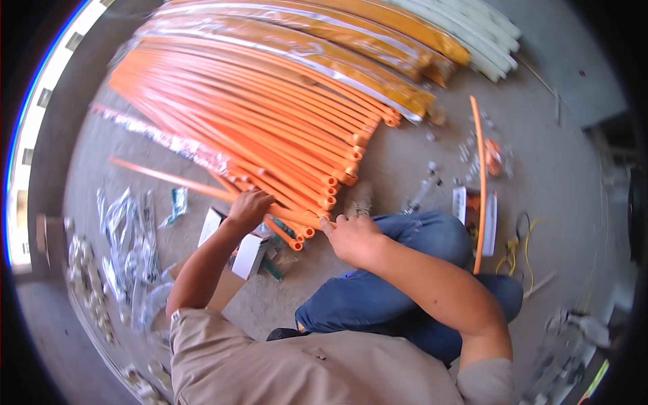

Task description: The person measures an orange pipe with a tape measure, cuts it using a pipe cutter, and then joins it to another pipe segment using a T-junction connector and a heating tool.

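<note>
An orange plastic pipe (294, 215) lies across in front of me, its long end reaching out to the left over the floor. My left hand (251, 207) is closed around it partway along. At its right end, my right hand (352, 237) grips the tip, with the fingertips partly covering that end. Just beyond both hands is a broad pile of orange pipes (236, 111), their open round ends facing right. A few more pipe ends (296, 244) show right below the held pipe.
Wrapped pipe bundles (324, 50) and white pipes (472, 34) lie behind the pile. Open boxes stand left (250, 256) and right (491, 223) of my legs; a single orange pipe (480, 169) leans over the right one. Clear plastic bags (131, 236) and white fittings (84, 277) lie left.
</note>
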Tool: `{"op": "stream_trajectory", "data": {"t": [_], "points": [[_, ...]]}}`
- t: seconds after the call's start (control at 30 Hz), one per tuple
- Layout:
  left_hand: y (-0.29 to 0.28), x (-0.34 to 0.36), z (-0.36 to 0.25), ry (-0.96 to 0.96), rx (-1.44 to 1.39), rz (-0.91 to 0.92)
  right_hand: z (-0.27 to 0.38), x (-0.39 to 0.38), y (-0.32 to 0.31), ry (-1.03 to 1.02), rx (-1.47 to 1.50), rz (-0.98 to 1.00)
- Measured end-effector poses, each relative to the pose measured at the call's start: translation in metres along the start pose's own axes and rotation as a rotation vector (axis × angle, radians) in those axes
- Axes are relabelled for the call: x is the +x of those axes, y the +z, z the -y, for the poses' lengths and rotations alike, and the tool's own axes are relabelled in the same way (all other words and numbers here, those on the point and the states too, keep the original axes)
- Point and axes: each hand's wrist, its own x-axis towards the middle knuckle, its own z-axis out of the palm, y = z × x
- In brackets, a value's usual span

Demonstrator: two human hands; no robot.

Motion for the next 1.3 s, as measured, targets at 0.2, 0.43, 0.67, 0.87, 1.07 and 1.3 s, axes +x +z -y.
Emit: {"op": "stream_trajectory", "data": {"t": [0.2,0.43,0.67,0.87,1.07,1.3], "points": [[0.01,-0.03,0.097,-0.213,0.201,0.341,-0.011,-0.013,-0.017,-0.03,0.14,0.13],[0.092,-0.053,-0.003,-0.18,-0.008,0.593,0.032,-0.131,-0.121,-0.508,1.218,-0.623],[0.163,-0.05,-0.023,-0.18,0.207,0.576,0.041,-0.188,-0.141,-0.792,1.075,-0.733],[0.127,-0.02,-0.006,-0.249,0.366,0.599,0.027,-0.205,-0.127,-0.828,1.422,-0.511],[0.164,-0.047,-0.023,-0.374,0.325,0.684,0.056,-0.242,-0.127,-0.427,1.623,-0.728],[0.144,-0.045,-0.122,-0.244,-0.224,0.634,0.007,-0.288,-0.076,-0.632,1.135,-0.911]]}}
